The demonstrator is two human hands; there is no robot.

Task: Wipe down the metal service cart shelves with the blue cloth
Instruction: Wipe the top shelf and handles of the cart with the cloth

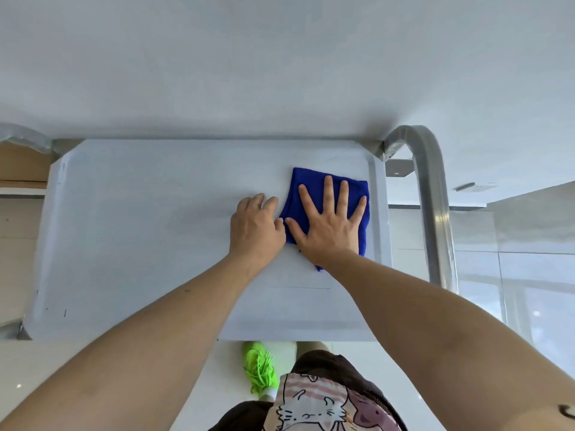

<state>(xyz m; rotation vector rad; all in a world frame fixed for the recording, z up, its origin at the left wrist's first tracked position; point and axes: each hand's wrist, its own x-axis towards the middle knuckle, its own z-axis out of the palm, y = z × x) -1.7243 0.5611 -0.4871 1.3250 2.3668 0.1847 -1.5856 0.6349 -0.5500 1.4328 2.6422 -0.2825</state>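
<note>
The blue cloth (311, 185) lies folded flat on the top shelf (140, 237) of the metal service cart, near its right rim. My right hand (326, 225) presses down on the cloth with all fingers straight and spread. My left hand (256, 225) rests on the bare shelf just left of the cloth, fingers bent, its thumb touching the cloth's left edge. The lower shelves are hidden under the top one.
The cart's curved metal handle (432, 194) rises past the right rim. A white wall (280, 57) stands right behind the cart. A wooden surface (21, 166) shows at the far left. My green shoe (259, 368) is on the pale floor below the front edge.
</note>
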